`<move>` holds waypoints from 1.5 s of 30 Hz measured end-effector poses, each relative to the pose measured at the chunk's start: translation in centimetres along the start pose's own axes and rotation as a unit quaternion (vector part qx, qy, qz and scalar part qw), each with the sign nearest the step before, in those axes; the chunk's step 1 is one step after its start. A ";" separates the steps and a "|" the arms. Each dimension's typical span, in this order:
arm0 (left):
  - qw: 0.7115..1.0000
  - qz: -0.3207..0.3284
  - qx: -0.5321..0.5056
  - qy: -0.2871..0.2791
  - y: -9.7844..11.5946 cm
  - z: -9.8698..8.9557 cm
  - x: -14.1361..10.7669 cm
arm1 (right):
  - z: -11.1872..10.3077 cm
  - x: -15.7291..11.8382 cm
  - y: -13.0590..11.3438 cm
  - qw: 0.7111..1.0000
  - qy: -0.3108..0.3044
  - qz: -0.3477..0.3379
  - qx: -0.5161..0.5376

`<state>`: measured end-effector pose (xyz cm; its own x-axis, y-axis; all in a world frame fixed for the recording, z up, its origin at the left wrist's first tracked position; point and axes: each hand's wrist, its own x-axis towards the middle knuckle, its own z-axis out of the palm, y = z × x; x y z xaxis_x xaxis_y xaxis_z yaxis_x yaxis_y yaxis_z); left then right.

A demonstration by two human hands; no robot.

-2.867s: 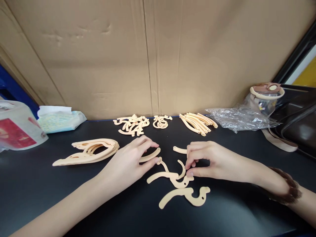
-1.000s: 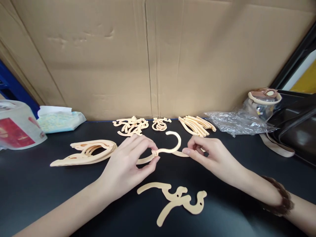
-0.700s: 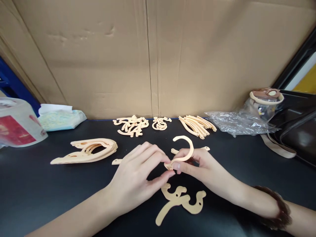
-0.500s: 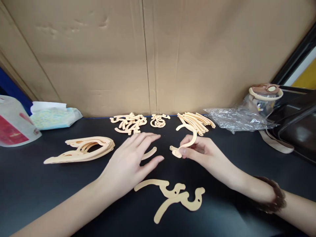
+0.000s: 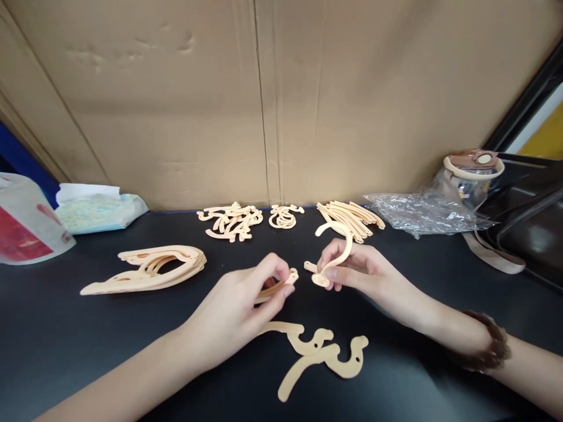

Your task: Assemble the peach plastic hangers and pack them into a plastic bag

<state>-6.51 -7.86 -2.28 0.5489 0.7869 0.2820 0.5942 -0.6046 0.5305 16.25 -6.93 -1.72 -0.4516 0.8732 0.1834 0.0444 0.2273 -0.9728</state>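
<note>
My right hand (image 5: 367, 269) grips a beige hanger hook (image 5: 348, 243) between thumb and fingers, its curve pointing up and its broad round end low. A small tab with a hole (image 5: 310, 266) sticks out left of these fingers; whether it belongs to the hook, I cannot tell. Across a small gap, my left hand (image 5: 235, 305) pinches a curved beige hanger arm (image 5: 291, 278) near its holed end, and the rest is partly behind the fingers. Below both hands, two flat beige hanger pieces (image 5: 347, 368) with curled, holed ends lie overlapping on the black table (image 5: 211, 392).
Folded beige hangers (image 5: 189, 258) are stacked at left. Along the back lie heaps of curled pieces (image 5: 233, 221), hooks (image 5: 284, 218) and long arms (image 5: 347, 217). A tissue pack (image 5: 101, 211), a white-and-red container (image 5: 30, 223), clear plastic wrap (image 5: 422, 214), a bottle (image 5: 470, 176) and a cardboard wall (image 5: 281, 105) surround them.
My left hand has closed its spread fingers on the curved hanger arm and lifted its end off the table. The right hand keeps the hook, tilted slightly differently.
</note>
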 end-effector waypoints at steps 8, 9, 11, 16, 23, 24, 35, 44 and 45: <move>0.999 0.013 0.000 -0.035 1.2 0.7 -0.6 | 0.1 0.1 -0.1 0.998 -0.036 0.025 0.038; 0.999 0.023 0.005 -0.031 1.2 0.7 -0.7 | 0.0 0.1 -0.1 0.998 -0.038 0.034 0.043; 0.999 0.040 0.026 -0.025 1.4 0.7 -0.7 | 0.0 0.1 -0.1 0.996 -0.045 0.053 0.053; 0.993 0.093 0.068 -0.035 1.6 0.3 -0.9 | -0.1 0.0 -0.3 0.989 -0.076 0.082 0.094; 0.973 0.188 0.126 -0.055 1.5 0.1 -0.8 | -0.3 -0.1 -0.2 0.981 -0.153 0.089 0.078; 0.971 0.191 0.131 -0.059 1.5 0.2 -0.8 | -0.3 -0.1 -0.2 0.981 -0.157 0.090 0.071; 0.955 0.186 0.212 -0.087 1.4 0.4 -1.0 | 0.9 -0.4 -0.3 0.985 -0.087 -0.013 -0.147; 0.994 -0.083 0.041 -0.049 2.3 0.3 -0.3 | 1.0 0.1 0.5 0.981 0.013 -0.046 -0.190; 0.993 -0.096 0.024 -0.057 2.3 0.1 -0.3 | 0.9 0.1 0.3 0.979 0.008 -0.052 -0.196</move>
<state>-5.23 -9.48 -1.24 0.4840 0.8709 0.0857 0.7201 -0.4520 0.5265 15.43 -7.15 -2.17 -0.4578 0.8428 0.2830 0.3387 0.4597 -0.8210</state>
